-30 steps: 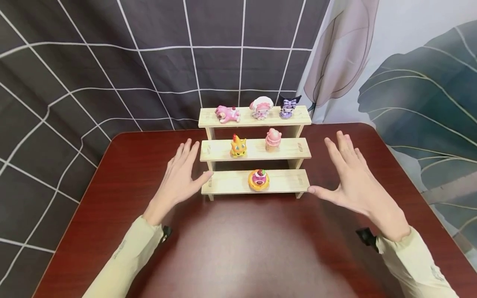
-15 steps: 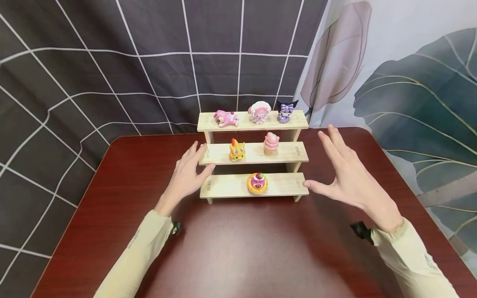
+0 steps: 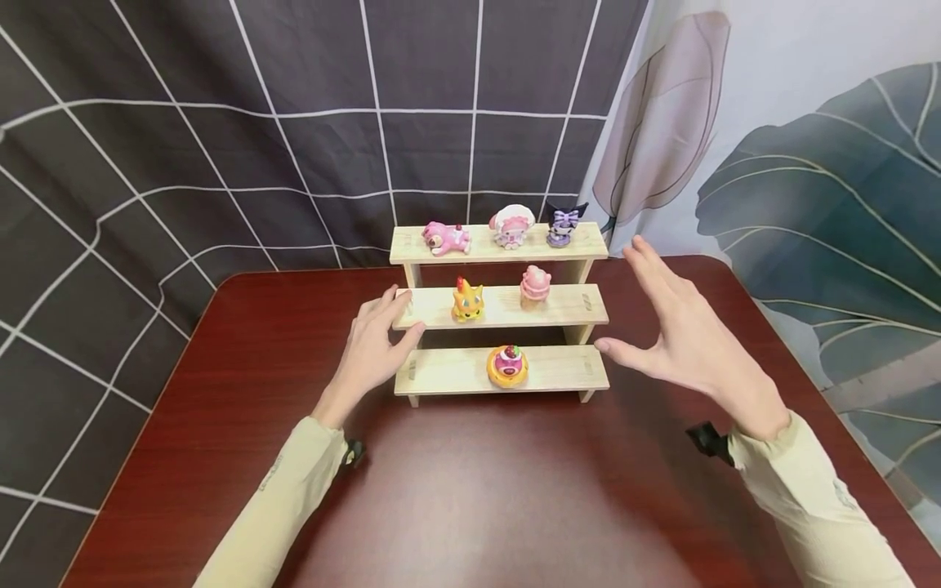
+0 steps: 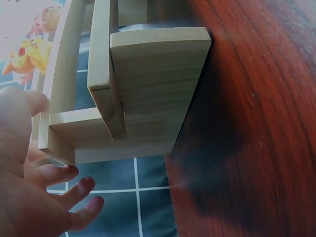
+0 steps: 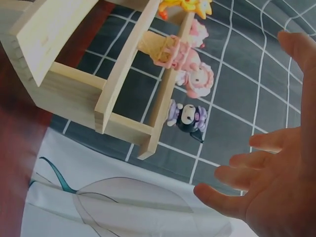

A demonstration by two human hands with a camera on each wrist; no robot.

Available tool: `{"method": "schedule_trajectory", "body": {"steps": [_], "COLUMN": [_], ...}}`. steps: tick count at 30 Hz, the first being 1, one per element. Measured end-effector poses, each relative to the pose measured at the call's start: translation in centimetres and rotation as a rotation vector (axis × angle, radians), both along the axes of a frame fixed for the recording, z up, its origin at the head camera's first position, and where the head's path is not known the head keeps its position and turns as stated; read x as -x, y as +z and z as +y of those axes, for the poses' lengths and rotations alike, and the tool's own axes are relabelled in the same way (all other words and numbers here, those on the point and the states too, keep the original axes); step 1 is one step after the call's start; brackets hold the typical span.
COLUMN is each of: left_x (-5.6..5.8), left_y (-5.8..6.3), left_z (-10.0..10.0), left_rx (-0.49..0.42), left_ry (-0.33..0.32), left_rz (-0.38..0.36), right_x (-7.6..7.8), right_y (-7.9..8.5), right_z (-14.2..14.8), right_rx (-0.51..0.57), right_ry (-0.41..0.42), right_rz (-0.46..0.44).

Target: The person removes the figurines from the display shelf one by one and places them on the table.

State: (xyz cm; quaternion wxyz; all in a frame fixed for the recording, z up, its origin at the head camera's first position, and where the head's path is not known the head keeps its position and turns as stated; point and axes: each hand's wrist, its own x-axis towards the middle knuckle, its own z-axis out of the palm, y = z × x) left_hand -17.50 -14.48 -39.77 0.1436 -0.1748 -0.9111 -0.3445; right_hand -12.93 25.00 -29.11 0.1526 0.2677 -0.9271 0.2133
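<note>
A three-step wooden display stand holds several small figurines. My left hand is at the left end of the middle step, fingers loosely spread; in the left wrist view its thumb overlaps the step's end, and contact is unclear. To the stand's right my right hand hovers with fingers spread, holding nothing. On top are a lying pink bear figurine, a white-hooded pink figurine and a black-and-purple figurine. The middle step bears a yellow figurine and a pink ice-cream-cone figurine; the bottom, a tart-shaped figurine.
The stand is on a dark red wooden table, towards its back edge. Behind and to the left hangs a dark grid-patterned cloth. A pale leaf-patterned curtain hangs at the right.
My left hand has moved right, up to the end of the middle step. The right hand has shifted slightly left and up. The stand appears a little lower in view; the figurines keep their places.
</note>
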Motion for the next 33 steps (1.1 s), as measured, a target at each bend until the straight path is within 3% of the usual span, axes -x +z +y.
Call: {"method": "schedule_trajectory", "body": {"steps": [9, 14, 27, 33], "left_x": [0.0, 0.0, -0.2, 0.0], "left_y": [0.0, 0.0, -0.1, -0.2], "left_z": [0.2, 0.2, 0.1, 0.0], "left_rx": [-0.061, -0.086, -0.126, -0.149], "left_ry": [0.023, 0.041, 0.065, 0.067], "left_rz": [0.0, 0.0, 0.01, 0.003], "right_x": [3.6, 5.7, 10.2, 11.3], "right_y": [-0.2, 0.1, 0.3, 0.4], "right_z": [0.0, -0.5, -2.2, -2.7], "right_rx": [0.193, 0.304, 0.418, 0.415], "right_ry": [-0.059, -0.069, -0.039, -0.023], "right_rz": [0.209, 0.244, 0.082, -0.009]}}
